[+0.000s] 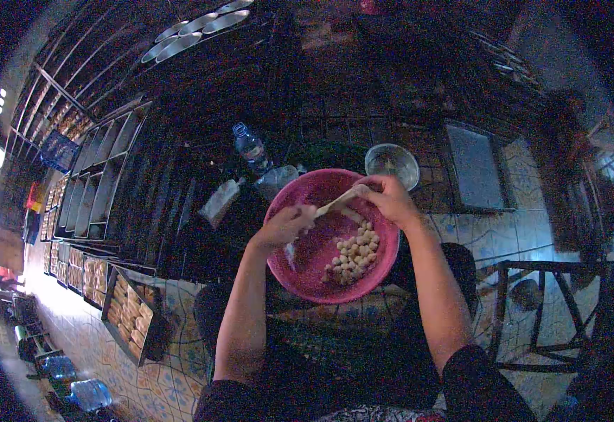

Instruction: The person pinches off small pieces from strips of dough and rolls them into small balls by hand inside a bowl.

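Note:
A pink basin [300,281] sits in front of me, between my arms. Above it a pale strip of dough [336,202] stretches from hand to hand. My right hand [389,200] pinches its upper end near the basin's far right rim. At the lower end, my left hand [287,225] is closed around the strip, its fingers slightly blurred. Inside the basin, small pale dough balls [353,257] lie heaped toward the right. Another pale piece [351,215] rests just beneath the strip, partly hidden by it.
Beyond the basin stand a metal bowl [392,166], a plastic bottle [252,149] and a plastic bag [220,201]. Trays of bread [128,316] and dark racks [99,176] line the left. A black metal frame [542,267] is at right, below a flat tray [477,165].

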Tool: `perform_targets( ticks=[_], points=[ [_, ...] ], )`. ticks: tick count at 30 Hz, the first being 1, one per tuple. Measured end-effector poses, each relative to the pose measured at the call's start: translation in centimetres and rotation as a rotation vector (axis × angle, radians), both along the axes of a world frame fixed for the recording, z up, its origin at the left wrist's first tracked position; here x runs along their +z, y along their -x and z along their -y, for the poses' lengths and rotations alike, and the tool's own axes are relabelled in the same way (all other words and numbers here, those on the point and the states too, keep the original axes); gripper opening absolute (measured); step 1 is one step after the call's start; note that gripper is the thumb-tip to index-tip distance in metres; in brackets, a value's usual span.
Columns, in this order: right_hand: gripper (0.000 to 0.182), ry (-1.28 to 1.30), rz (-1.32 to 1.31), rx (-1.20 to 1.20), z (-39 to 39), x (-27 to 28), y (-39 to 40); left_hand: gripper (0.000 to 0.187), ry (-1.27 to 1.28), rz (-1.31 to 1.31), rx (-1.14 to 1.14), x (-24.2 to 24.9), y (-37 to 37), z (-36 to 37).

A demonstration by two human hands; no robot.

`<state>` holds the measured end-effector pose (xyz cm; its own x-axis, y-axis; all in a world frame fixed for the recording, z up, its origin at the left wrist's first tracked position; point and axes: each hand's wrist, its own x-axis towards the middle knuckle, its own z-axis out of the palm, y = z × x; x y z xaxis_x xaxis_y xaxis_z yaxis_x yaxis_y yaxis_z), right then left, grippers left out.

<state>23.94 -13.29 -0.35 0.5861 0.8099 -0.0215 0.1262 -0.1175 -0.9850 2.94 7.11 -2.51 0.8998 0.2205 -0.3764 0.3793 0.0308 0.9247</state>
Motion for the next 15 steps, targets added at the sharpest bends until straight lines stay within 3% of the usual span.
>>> perform_targets(
  ticks=[2, 4, 7, 9, 10, 12, 15],
  points=[
    [0.028, 0.185, 0.26, -0.101, -0.1, -0.6, -0.6, 0.028, -0.004, 0.08, 0.012, -2.7, -0.4, 0.0],
    [0.03, 0.157, 0.275, -0.1, 0.2, 1.1, 0.2, 0.032, -0.005, 0.157, 0.024, -4.0, -0.5, 0.4],
    [0.032, 0.066, 0.297, -0.127, -0.5, 0.7, 0.7, 0.039, 0.033, -0.028, 0.192, -3.1, -1.1, 1.4],
    [0.032, 0.01, 0.301, -0.153, -0.9, 0.2, 1.1, 0.045, 0.281, 0.034, 0.311, -1.2, -1.3, 3.1],
    [0.031, -0.021, 0.39, -0.12, -1.2, 0.2, 1.8, 0.045, 0.281, 0.035, 0.31, -1.1, -1.8, 3.6],
    [0.031, -0.052, 0.476, -0.085, -1.5, 0.4, 3.4, 0.05, 0.796, 0.063, 0.439, -0.7, -2.5, 4.3],
    [0.026, 0.042, 0.462, -0.024, -1.5, 2.4, 6.1, 0.054, 0.745, 0.029, 0.48, 1.1, -2.5, 4.7]
  ],
)
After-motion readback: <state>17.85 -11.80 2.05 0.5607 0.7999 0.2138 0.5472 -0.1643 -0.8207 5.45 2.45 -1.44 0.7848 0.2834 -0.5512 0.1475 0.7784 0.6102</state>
